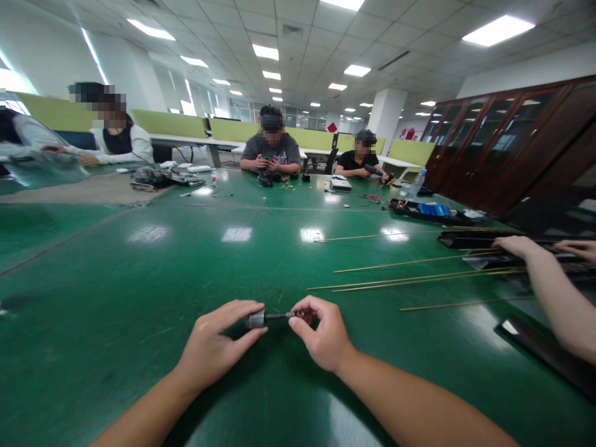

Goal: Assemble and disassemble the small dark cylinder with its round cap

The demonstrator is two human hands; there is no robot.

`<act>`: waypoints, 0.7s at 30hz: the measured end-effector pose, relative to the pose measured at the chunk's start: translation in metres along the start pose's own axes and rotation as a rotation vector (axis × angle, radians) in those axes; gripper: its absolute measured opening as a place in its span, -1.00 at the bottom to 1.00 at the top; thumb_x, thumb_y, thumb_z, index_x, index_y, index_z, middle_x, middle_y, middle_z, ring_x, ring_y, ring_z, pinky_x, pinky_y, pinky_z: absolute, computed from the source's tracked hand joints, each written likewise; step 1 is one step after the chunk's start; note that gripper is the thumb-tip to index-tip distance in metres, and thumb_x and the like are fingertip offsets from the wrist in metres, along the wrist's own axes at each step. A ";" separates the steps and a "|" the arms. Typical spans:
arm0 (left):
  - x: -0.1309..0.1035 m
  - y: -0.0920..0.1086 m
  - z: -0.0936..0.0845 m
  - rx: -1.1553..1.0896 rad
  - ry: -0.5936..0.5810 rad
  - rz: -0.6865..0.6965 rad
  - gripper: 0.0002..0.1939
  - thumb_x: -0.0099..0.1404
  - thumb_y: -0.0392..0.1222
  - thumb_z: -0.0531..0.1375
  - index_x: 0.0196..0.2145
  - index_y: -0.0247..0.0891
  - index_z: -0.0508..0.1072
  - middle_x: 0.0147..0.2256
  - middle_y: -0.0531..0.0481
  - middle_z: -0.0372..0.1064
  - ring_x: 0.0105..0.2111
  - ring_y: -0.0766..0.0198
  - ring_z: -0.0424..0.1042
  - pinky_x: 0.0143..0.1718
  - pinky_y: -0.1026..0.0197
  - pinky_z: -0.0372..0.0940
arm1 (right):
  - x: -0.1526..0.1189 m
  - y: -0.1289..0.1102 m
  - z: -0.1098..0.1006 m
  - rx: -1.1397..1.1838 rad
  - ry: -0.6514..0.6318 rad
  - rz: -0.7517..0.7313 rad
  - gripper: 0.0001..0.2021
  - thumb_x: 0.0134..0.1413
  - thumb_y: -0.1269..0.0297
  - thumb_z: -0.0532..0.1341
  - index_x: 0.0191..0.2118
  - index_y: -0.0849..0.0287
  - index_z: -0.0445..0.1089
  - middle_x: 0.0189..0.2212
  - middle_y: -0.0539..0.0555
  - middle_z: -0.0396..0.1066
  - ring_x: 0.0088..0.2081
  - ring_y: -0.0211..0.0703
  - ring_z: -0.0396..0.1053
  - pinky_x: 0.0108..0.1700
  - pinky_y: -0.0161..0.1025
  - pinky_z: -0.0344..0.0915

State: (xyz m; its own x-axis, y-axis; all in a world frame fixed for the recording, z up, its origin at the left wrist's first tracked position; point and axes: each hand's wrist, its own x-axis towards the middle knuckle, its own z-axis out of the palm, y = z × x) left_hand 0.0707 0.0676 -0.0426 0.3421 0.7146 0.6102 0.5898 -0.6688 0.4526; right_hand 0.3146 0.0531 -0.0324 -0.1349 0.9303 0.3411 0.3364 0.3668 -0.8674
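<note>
Low over the green table [186, 267], a small metal part [256, 319] with a grey cylindrical body and a thin dark shaft lies level between my hands. My left hand [218, 344] grips the thick cylinder at its left end, thumb below and fingers above. At the other end, my right hand [323, 332] pinches the tip of the shaft, where a small ridged piece shows between thumb and forefinger. The exact kind of part is too small to tell, and my right fingers hide some of its end.
Several thin brass-coloured rods [395, 282] stretch across the right side toward a co-worker's forearm [554, 292]. A long black piece [542, 354] lies at the right edge. Farther back are a black tray [428, 212], a plastic bottle [416, 185] and people seated at the far side.
</note>
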 end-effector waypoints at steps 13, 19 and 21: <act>0.002 0.004 -0.007 -0.053 -0.035 -0.060 -0.66 0.23 -0.13 0.34 -0.03 -0.13 0.49 -0.15 -0.06 0.52 -0.15 0.15 0.52 -0.09 0.14 0.41 | 0.000 -0.002 -0.002 0.044 0.035 -0.001 -0.92 0.12 0.31 0.28 -0.30 0.20 0.48 -0.47 0.01 0.41 -0.42 -0.20 0.33 -0.34 -0.28 0.25; 0.006 0.007 -0.009 -0.030 -0.008 -0.187 -0.65 0.24 -0.04 0.32 -0.04 -0.16 0.48 -0.15 -0.06 0.50 -0.15 0.14 0.50 -0.12 0.14 0.40 | 0.001 0.005 0.002 0.342 0.079 0.084 -0.64 0.32 0.08 0.11 -0.44 0.20 0.36 -0.59 -0.03 0.27 -0.55 -0.27 0.25 -0.47 -0.31 0.20; 0.007 0.003 -0.007 -0.055 0.011 -0.274 -0.57 0.28 0.00 0.28 0.06 -0.18 0.43 -0.09 -0.08 0.50 -0.10 0.12 0.51 -0.06 0.12 0.41 | 0.002 0.010 0.004 0.417 0.090 0.143 -0.55 0.35 0.01 0.05 -0.49 0.19 0.30 -0.64 -0.07 0.19 -0.63 -0.31 0.16 -0.56 -0.33 0.12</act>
State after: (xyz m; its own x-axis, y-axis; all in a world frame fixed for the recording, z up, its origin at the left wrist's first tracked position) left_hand 0.0701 0.0687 -0.0325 0.1670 0.8684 0.4669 0.6187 -0.4610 0.6361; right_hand 0.3142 0.0589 -0.0411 -0.0264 0.9747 0.2218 -0.0612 0.2199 -0.9736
